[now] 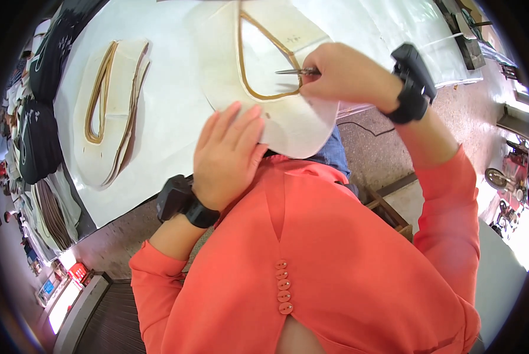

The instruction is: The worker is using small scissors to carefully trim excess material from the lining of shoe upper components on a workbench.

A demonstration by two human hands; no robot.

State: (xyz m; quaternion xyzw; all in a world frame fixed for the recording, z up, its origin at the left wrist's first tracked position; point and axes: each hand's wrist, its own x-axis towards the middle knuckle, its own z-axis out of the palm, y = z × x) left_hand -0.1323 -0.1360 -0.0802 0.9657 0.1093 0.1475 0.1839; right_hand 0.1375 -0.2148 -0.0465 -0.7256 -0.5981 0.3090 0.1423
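Cream fabric piece (288,118) with tan-edged opening lay on our white table (170,112), overhanging its near edge. Our left hand (226,156) pressed it flat, fingers spread. Our right hand (341,74) pinched small metal snips (294,71) at the trim.

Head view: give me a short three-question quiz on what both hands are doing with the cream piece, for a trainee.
1. True or false: the right hand holds a small metal tool at the brown trim of the cream piece.
2. How does the left hand meet the cream piece?
A. Flat on it, fingers spread
B. Pinching its edge
C. Clear of it
3. Fill in: a stack of similar pieces lies on the white table to the person's ____.

Key:
1. True.
2. A.
3. Left.
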